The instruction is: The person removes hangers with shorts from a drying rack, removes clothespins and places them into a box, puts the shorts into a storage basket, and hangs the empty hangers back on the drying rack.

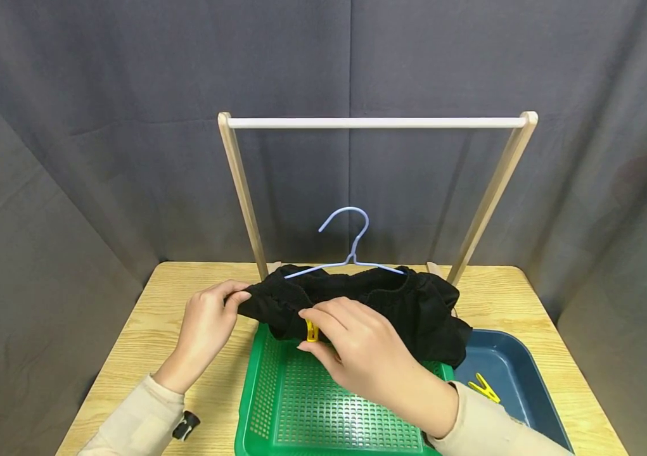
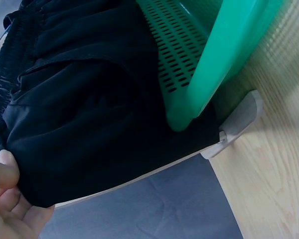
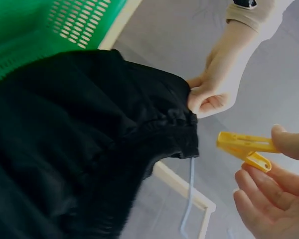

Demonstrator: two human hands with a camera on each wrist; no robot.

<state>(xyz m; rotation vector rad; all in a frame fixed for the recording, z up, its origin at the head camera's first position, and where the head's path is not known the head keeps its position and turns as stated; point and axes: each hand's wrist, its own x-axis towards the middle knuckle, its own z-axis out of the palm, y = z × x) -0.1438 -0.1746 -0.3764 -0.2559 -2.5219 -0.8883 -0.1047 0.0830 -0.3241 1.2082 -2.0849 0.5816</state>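
Black fabric with a gathered elastic waistband, which looks like shorts or trousers (image 1: 426, 316), lies over the back of a green basket (image 1: 246, 405). A light blue hanger (image 1: 352, 258) stands up out of its waist opening, its lower part hidden by cloth. My left hand (image 1: 207, 323) pinches the garment's left end at the waistband. Between thumb and fingers of my right hand (image 1: 365, 348) is a yellow clothespin (image 3: 246, 147). In the right wrist view the clothespin is apart from the cloth, close to the waistband corner.
A rack with a white rail (image 1: 374, 123) and wooden legs stands behind the basket. At the right, a blue tray (image 1: 508, 354) holds another yellow clothespin (image 1: 484, 387). Grey curtains surround the wooden table (image 1: 186, 278).
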